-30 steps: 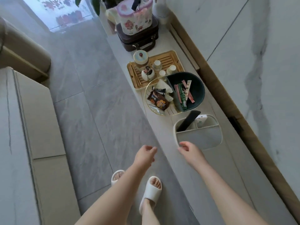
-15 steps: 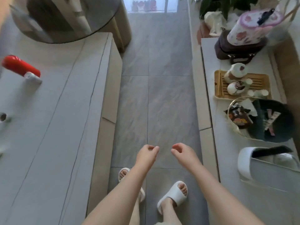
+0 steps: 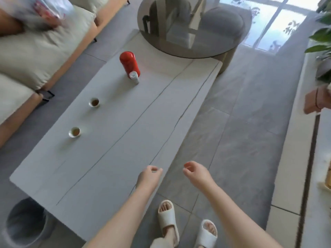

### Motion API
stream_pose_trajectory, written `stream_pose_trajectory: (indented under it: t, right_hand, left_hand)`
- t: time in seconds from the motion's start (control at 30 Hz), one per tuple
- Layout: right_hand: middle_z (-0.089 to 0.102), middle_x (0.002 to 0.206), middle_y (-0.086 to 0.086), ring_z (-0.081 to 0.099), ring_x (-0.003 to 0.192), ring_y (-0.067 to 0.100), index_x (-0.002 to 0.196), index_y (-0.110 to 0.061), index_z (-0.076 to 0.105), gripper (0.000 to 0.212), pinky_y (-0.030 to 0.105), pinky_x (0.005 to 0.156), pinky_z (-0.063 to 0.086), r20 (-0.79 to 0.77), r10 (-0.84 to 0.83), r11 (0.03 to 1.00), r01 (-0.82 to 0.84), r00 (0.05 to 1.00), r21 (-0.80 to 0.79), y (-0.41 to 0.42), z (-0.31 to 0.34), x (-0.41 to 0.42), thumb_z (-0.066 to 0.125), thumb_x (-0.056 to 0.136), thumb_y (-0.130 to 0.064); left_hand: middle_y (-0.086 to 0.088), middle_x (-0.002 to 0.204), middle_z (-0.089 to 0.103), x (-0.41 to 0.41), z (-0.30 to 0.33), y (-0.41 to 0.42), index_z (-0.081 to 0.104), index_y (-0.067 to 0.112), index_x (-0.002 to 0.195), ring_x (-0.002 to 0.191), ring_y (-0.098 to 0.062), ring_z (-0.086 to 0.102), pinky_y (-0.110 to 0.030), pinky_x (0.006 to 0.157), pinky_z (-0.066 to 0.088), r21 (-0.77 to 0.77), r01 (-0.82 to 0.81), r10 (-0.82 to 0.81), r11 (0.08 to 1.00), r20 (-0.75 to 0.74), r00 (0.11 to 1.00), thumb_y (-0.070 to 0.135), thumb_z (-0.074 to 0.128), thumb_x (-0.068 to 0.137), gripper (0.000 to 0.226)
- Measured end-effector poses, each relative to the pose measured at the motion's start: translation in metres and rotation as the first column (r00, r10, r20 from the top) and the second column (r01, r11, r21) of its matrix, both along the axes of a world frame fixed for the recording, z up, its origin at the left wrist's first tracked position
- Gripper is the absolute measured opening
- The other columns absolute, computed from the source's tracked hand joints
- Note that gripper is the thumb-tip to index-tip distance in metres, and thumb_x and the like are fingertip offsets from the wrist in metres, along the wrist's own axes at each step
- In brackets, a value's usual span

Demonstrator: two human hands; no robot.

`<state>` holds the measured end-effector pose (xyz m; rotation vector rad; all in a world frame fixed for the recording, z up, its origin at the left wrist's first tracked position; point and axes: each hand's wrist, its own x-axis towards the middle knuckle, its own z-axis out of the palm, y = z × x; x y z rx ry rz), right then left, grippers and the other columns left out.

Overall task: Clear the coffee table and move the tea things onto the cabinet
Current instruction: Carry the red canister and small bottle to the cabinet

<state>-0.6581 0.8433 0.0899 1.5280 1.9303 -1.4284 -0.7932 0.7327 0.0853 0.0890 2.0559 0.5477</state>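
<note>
A long pale grey coffee table (image 3: 125, 140) fills the middle of the view. On it a red flask with a white cap (image 3: 130, 66) lies at the far end. Two small white teacups with brown tea stand near the table's left edge, one (image 3: 94, 102) farther off, the other (image 3: 74, 132) closer. My left hand (image 3: 149, 178) hovers over the table's near right edge, fingers loosely curled, holding nothing. My right hand (image 3: 196, 173) hangs beside it over the floor, also loosely curled with nothing in it. The cabinet (image 3: 293, 158) runs along the right edge.
A cream sofa (image 3: 35, 51) lies left of the table. A round dark glass table (image 3: 188, 24) overlaps the far end. A grey bin (image 3: 25, 224) stands at the near left corner. Green plant leaves (image 3: 322, 36) show at the far right. Grey tiled floor separates table and cabinet.
The view has swung left from the cabinet with its tea tray and bowls to the coffee table. Both hands stay in front, low and holding nothing.
</note>
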Motion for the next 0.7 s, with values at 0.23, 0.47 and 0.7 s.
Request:
stream_pose_trajectory:
  t: [0.23, 0.47, 0.7]
  right_hand:
    - [0.065, 0.113, 0.001, 0.06, 0.104, 0.017, 0.118, -0.018, 0.059, 0.031, 0.023, 0.084, 0.044, -0.024, 0.16, 0.986, -0.159, 0.987, 0.046, 0.032, 0.005, -0.087, 0.051, 0.09, -0.029]
    - [0.063, 0.109, 0.0, 0.057, 0.097, 0.015, 0.122, -0.019, 0.056, 0.032, 0.021, 0.077, 0.04, -0.03, 0.336, 0.942, -0.335, 0.941, 0.035, 0.09, -0.009, -0.148, 0.048, 0.092, -0.029]
    - [0.063, 0.115, 0.001, 0.058, 0.105, 0.018, 0.123, -0.018, 0.055, 0.033, 0.023, 0.08, 0.044, -0.019, 0.492, 0.87, -0.491, 0.87, 0.053, 0.156, -0.014, -0.188, 0.047, 0.093, -0.029]
  left_hand:
    - [-0.015, 0.109, 0.069, -0.056, 0.001, 0.002, 0.06, 0.011, 0.107, 0.103, -0.031, 0.065, -0.041, 0.09, 0.053, 0.016, -0.133, 0.134, 0.991, -0.032, 0.99, 0.028, 0.059, 0.086, 0.027]
    - [-0.011, 0.107, 0.07, -0.092, -0.006, 0.048, 0.061, 0.016, 0.103, 0.102, -0.026, 0.065, -0.036, 0.09, 0.052, 0.02, -0.295, 0.295, 0.955, -0.079, 0.952, 0.03, 0.057, 0.087, 0.022]
    - [-0.01, 0.107, 0.069, -0.112, -0.018, 0.101, 0.06, 0.018, 0.099, 0.103, -0.027, 0.064, -0.038, 0.091, 0.052, 0.027, -0.399, 0.4, 0.916, -0.068, 0.914, 0.03, 0.057, 0.087, 0.017]
